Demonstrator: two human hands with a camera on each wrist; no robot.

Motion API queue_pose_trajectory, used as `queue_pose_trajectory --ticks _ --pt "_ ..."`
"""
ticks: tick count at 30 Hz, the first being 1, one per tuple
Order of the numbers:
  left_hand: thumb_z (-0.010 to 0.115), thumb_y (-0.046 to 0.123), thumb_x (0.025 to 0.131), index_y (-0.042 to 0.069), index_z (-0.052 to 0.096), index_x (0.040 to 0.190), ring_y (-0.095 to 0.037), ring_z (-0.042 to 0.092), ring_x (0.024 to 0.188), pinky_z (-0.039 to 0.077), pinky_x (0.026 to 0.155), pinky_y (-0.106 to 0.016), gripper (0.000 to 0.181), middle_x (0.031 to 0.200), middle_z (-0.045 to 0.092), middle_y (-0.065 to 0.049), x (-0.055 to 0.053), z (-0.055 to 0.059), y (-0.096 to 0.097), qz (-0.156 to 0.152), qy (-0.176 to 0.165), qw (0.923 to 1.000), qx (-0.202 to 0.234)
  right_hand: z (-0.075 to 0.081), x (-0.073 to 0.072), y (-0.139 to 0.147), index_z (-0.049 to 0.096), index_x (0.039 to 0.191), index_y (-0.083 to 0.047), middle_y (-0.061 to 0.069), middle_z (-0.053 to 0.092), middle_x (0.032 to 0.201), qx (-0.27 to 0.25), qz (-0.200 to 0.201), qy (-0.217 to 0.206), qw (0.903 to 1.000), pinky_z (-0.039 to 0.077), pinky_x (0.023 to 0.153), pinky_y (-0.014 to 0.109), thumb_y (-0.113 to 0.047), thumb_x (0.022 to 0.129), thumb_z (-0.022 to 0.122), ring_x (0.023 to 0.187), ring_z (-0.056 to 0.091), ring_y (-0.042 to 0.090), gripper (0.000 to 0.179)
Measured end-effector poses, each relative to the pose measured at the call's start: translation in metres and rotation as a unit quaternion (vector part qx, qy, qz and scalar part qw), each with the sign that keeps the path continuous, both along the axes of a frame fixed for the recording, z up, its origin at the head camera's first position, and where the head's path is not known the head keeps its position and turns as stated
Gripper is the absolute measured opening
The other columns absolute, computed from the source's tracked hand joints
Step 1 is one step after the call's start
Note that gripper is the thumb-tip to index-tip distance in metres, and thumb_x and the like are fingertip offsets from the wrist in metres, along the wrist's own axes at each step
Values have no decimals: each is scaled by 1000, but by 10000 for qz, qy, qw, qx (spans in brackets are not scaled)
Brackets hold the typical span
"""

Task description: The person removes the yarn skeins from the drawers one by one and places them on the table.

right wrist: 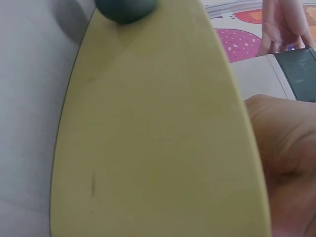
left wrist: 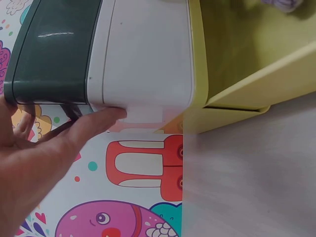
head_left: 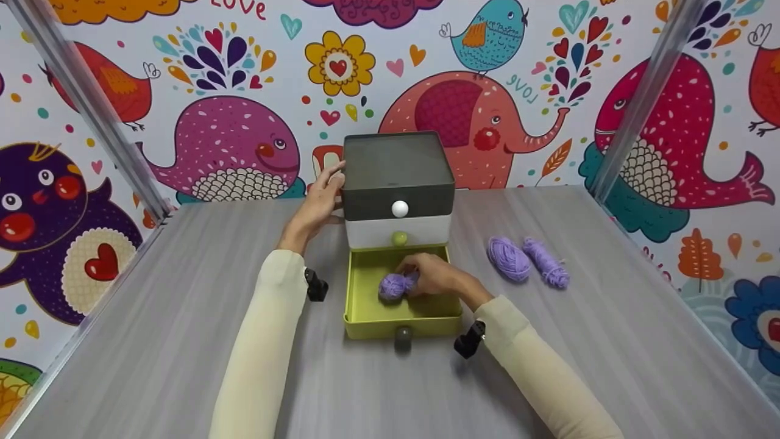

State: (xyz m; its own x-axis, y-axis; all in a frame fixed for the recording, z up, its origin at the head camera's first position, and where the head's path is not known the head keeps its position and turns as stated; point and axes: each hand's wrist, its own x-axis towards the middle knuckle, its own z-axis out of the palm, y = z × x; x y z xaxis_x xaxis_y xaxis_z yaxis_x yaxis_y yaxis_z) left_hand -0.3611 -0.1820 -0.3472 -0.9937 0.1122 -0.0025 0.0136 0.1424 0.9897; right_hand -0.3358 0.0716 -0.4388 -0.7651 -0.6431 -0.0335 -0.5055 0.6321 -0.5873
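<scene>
A small stacked drawer unit (head_left: 399, 160) with a dark green top, a white middle and a yellow-green bottom stands on the table. Its bottom drawer (head_left: 365, 310) is pulled out. Inside lies a purple ball of yarn (head_left: 392, 288). My right hand (head_left: 436, 274) reaches into this drawer, curled fingers gripping purple yarn at the ball's right side. In the right wrist view the drawer front hides the fingertips. My left hand (head_left: 318, 204) rests against the unit's left side, its thumb along the white section in the left wrist view and its fingers extended by the dark top.
On the table (head_left: 201, 305) to the right of the unit lie an oval purple yarn ball (head_left: 509, 259) and a longer purple yarn skein (head_left: 546, 263). A patterned wall (head_left: 341, 116) rises behind, with metal posts at both corners.
</scene>
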Motion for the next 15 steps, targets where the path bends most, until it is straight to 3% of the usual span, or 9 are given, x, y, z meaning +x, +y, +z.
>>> queue_pose_trajectory --ticks 15 --pt "34 41 109 35 23 158 -48 43 140 42 106 -67 50 162 28 -17 -1 0 0 93 4 9997 -207 7 2 14 65 122 -1 17 67 114 -1108 -38 -763 9909 53 92 36 -3 84 72 102 62 23 39"
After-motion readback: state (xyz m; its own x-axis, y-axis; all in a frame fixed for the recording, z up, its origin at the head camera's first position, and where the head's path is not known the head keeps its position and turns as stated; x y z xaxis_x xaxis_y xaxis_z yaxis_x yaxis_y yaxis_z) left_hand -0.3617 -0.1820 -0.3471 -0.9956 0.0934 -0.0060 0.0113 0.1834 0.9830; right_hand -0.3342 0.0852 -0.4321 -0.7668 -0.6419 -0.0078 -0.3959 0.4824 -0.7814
